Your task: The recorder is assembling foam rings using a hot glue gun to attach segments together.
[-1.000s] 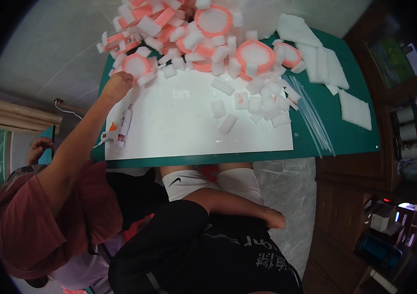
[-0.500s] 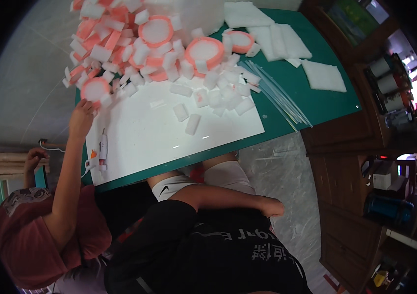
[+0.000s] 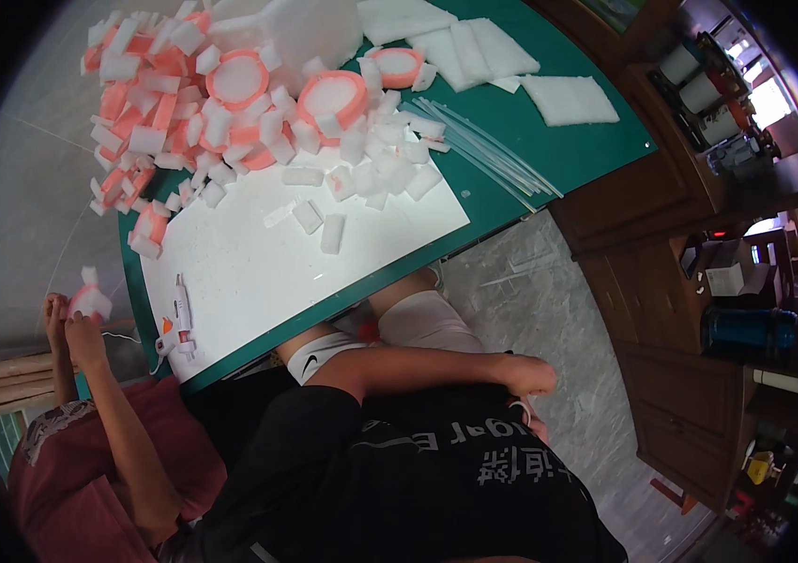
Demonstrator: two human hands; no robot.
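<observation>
The green desk (image 3: 596, 150) carries a heap of foam pieces (image 3: 230, 103), well apart from both hands. Off its left edge, left hand (image 3: 53, 314) and right hand (image 3: 87, 336) together pinch one pink-and-white foam piece (image 3: 89, 298).

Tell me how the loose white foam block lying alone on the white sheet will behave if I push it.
The white foam block probably weighs very little: it looks like the same foam as the heaped pile. Its flat faces suggest it would slide on the white sheet, not roll. It is likely soft, so a firm grip may dent it.
</observation>
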